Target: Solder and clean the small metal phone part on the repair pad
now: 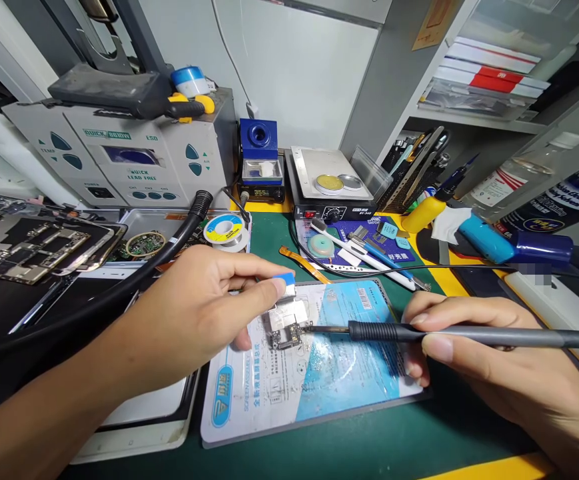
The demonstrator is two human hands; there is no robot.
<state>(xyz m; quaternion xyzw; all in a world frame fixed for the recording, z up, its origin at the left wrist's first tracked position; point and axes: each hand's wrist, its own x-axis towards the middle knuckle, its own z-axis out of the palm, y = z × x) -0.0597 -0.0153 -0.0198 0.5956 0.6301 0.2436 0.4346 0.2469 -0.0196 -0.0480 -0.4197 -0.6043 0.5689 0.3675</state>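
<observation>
Your left hand (212, 303) pinches a small circuit board (289, 327) by its blue-marked end, between thumb and fingers, over the blue-and-white packet (249, 417) on the green desk (349, 443). Your right hand (489, 360) grasps a soldering iron (379, 331) in its fingers, the tip at the board's right edge.

Your iron (489, 335): black and grey | your board (288, 315): silver and black, blue at one end | your pack (349, 380): white and light blue, blue lettering (256, 375) | your mat (349, 430): green, yellow-edged | your spool (229, 245): yellow-and-blue label (225, 229) | your station (119, 167): grey, teal buttons (195, 169) | your holder (272, 143): blue
</observation>
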